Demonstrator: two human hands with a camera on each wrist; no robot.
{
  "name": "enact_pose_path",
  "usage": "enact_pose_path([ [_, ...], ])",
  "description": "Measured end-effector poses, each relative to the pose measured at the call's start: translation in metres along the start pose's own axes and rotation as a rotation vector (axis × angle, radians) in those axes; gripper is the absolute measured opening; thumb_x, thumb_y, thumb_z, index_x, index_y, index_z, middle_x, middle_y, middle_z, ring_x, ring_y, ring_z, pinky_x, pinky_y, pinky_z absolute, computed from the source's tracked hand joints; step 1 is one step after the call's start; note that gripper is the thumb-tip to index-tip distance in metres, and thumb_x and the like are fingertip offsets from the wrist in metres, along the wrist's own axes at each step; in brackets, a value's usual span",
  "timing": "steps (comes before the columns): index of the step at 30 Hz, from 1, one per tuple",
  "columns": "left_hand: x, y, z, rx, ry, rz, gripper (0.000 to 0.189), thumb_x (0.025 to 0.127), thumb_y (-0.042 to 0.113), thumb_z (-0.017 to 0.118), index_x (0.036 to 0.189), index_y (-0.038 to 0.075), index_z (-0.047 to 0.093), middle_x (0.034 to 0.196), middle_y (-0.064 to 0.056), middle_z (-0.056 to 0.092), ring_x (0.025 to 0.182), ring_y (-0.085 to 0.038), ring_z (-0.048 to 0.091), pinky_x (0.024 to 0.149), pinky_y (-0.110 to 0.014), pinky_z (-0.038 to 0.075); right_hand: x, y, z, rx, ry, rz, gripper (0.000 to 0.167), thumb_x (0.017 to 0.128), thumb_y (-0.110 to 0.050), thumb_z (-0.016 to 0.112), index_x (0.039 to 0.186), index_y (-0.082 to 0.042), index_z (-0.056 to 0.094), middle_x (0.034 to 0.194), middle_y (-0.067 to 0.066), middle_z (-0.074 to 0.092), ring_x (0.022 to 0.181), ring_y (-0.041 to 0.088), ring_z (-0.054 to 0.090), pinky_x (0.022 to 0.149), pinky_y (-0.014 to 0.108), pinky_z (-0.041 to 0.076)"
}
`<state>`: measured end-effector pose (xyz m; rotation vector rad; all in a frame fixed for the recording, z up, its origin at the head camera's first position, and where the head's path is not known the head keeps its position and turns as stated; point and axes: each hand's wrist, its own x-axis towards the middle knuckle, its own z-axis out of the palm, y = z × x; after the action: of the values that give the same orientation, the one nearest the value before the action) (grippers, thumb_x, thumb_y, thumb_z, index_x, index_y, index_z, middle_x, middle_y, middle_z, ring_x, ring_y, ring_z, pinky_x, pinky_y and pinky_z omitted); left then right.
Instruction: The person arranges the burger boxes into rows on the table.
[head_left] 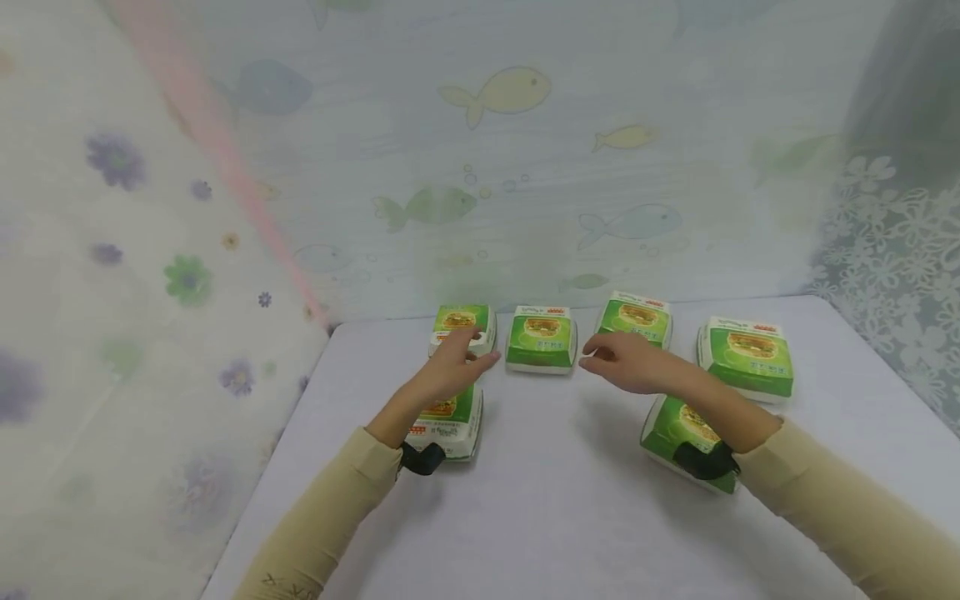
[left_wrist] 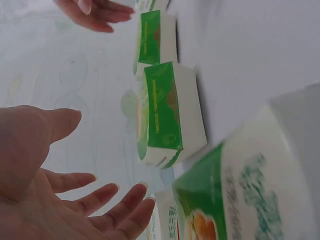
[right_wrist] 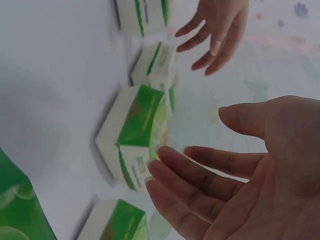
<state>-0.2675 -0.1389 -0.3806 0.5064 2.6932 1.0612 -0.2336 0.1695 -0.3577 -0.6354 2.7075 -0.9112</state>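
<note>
Several green and white burger boxes lie on a white-covered table. My left hand (head_left: pixel 450 365) hovers over the left side with relaxed fingers and nothing in its grasp. Beneath it are a back-left box (head_left: pixel 476 317) and a front-left box (head_left: pixel 459 435), both partly hidden by the hand and forearm. Between the two hands sits a middle box (head_left: pixel 540 340). My right hand (head_left: pixel 633 362), also holding nothing, is in front of a back box (head_left: pixel 637 313), covering its lower edge. In the right wrist view, the right palm (right_wrist: pixel 260 195) shows with loosely bent fingers and the thumb apart.
Another box (head_left: pixel 750 354) stands at the far right. Under the right forearm lies a turned box (head_left: pixel 667 429), partly covered by a black wrist strap (head_left: pixel 705 461). A fish-patterned curtain (head_left: pixel 510 167) hangs behind the table (head_left: pixel 540 500), and a flower-patterned one (head_left: pixel 112 350) at the left.
</note>
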Motion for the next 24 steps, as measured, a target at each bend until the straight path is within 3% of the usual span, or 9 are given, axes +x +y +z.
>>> enact_pose_path([
  [4, 0.014, 0.011, 0.006, 0.026, -0.011, -0.042, 0.072, 0.106, 0.04, 0.057, 0.16, 0.004, 0.026, 0.161, -0.019, 0.033, 0.133, -0.036, 0.051, 0.106, -0.05, 0.047, 0.01, 0.004, -0.007, -0.024, 0.035, 0.022, 0.043, 0.106, -0.027, 0.055, 0.132, 0.007, 0.059, 0.119, 0.022, 0.068, 0.111, 0.037, 0.064, 0.091, 0.051, 0.055],
  [10, 0.033, 0.017, 0.019, 0.042, -0.002, -0.113, 0.076, 0.106, 0.04, 0.054, 0.161, 0.0, 0.021, 0.166, -0.021, 0.025, 0.153, -0.036, 0.024, 0.123, -0.05, 0.026, 0.031, 0.008, -0.013, -0.032, 0.064, 0.069, 0.049, 0.106, -0.026, 0.053, 0.141, 0.008, 0.05, 0.135, 0.03, 0.058, 0.125, 0.046, 0.056, 0.102, 0.057, 0.048],
  [16, 0.048, 0.02, 0.03, 0.029, -0.01, -0.145, 0.076, 0.107, 0.038, 0.054, 0.159, -0.006, 0.02, 0.165, -0.024, 0.024, 0.154, -0.037, 0.022, 0.123, -0.049, 0.025, 0.057, 0.012, -0.012, 0.008, 0.077, 0.093, 0.053, 0.107, -0.024, 0.052, 0.147, 0.01, 0.043, 0.145, 0.032, 0.05, 0.133, 0.048, 0.05, 0.107, 0.059, 0.043],
  [24, 0.056, 0.025, 0.044, -0.012, -0.008, -0.199, 0.075, 0.106, 0.034, 0.055, 0.158, -0.008, 0.021, 0.163, -0.026, 0.027, 0.152, -0.038, 0.026, 0.122, -0.05, 0.027, 0.086, 0.019, -0.002, 0.013, 0.091, 0.101, 0.057, 0.107, -0.022, 0.048, 0.151, 0.012, 0.034, 0.154, 0.034, 0.037, 0.143, 0.049, 0.035, 0.116, 0.06, 0.033],
])
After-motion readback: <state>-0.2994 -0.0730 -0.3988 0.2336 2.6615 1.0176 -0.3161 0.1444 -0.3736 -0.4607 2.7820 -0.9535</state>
